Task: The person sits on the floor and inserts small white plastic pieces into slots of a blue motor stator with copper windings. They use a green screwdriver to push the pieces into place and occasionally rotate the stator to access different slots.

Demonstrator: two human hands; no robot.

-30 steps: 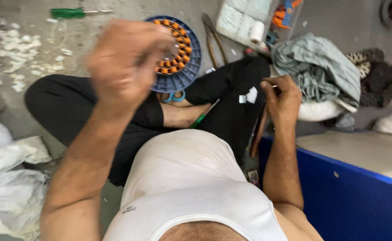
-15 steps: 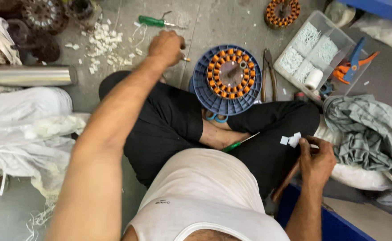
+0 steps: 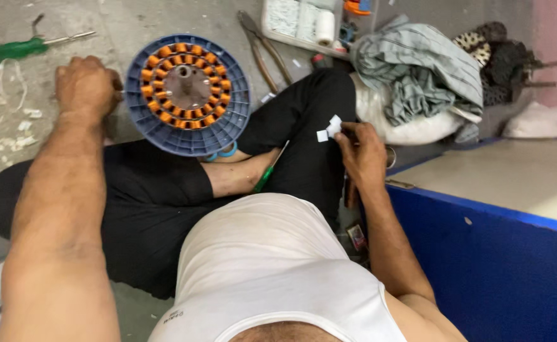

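- Two small white paper pieces sit pinched at the fingertips of the right hand, whose fingers curl closed around them over the right knee in black trousers.
- That right forearm runs back along the blue-sided platform, elbow bent close to the body.
- Left hand is a loose fist, knuckles up, pressed near the left rim of the round blue stator; I cannot tell whether it grips anything.
- Left arm stretches nearly straight forward from the shoulder.
- Stator, ringed with orange copper coils, leans on the crossed legs, between both hands.
- Beyond it on the concrete floor lie a green-handled screwdriver, pliers and a clear compartment box.
- Crumpled grey cloth lies just past the right knee.
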